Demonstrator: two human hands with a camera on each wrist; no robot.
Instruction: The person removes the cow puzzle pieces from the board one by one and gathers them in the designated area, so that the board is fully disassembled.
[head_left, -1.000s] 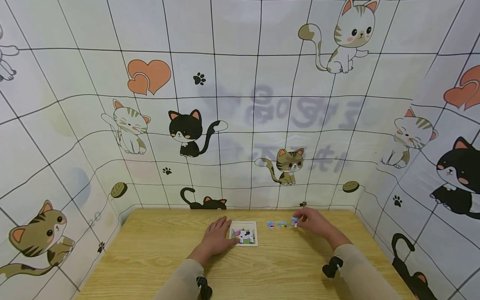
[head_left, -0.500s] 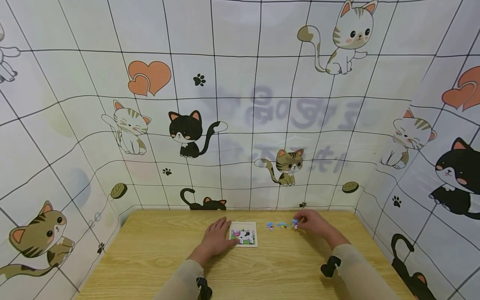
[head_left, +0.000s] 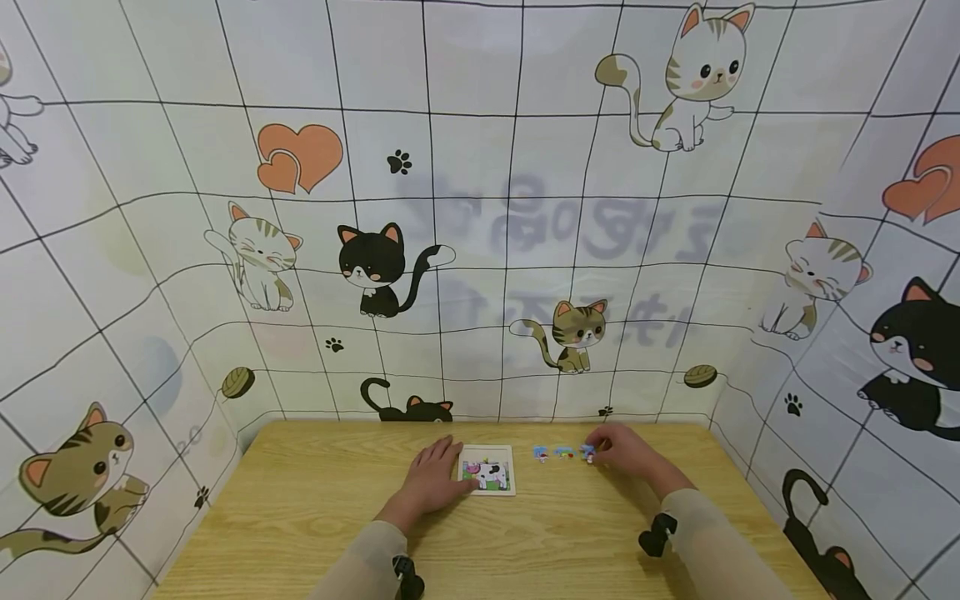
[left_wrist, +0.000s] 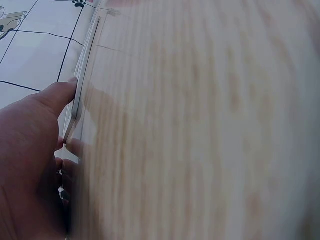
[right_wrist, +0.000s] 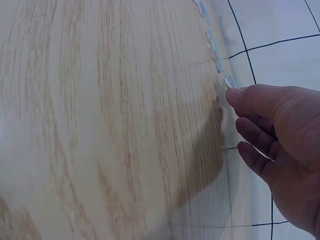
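A shallow white-rimmed puzzle tray [head_left: 512,471] with a cow picture lies on the table in the head view. My left hand [head_left: 429,483] rests at its left side, fingers extended, thumb over the lower left corner. The left wrist view shows the thumb [left_wrist: 60,95] against the tray's edge [left_wrist: 86,65]. To the tray's right, my right hand [head_left: 626,451] pinches a small blue puzzle piece [head_left: 588,453] by its right side, between thumb and forefinger. The other fingers [right_wrist: 252,155] curve loosely in the right wrist view. Two more puzzle pieces [head_left: 564,452] lie left of it in a row.
The wooden table [head_left: 480,550] ends at the back against a white cat-print curtain [head_left: 480,275], which also closes in both sides. A black wrist device [head_left: 657,533] sits on the right sleeve, another black device [head_left: 408,577] on the left sleeve.
My right hand has shifted slightly left and nearer with the pinched piece, bringing it closer to the other two. The left hand and tray stay in place.
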